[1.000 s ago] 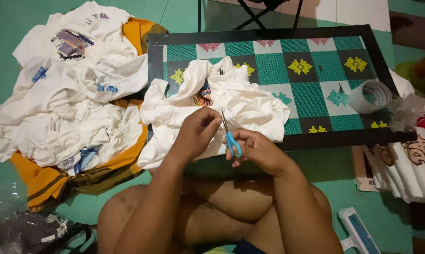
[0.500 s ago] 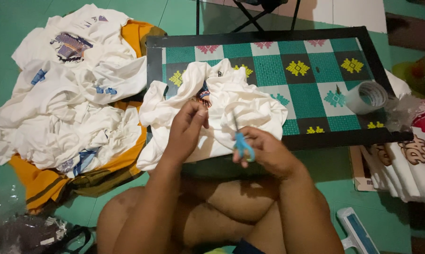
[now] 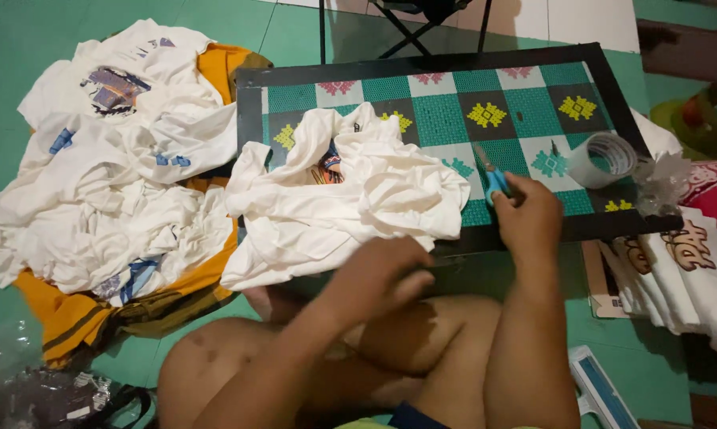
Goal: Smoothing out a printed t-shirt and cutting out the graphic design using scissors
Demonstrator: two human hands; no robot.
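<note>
R hand (image 3: 529, 216) over the surface (image 3: 446, 119), fingers closed round blue-handled scissors (image 3: 492, 176), blades pointing away, tip on the green/black pattern. L hand (image 3: 378, 274) blurred at the near edge, just below the crumpled white shirt (image 3: 350, 199); fingers curled, can't tell if they hold anything. Shirt lies on the surface's left half, hanging over the near edge. Tape roll (image 3: 602, 159) on the surface right of the scissors. Pile of white shirts (image 3: 112, 191) on the floor to the left.
</note>
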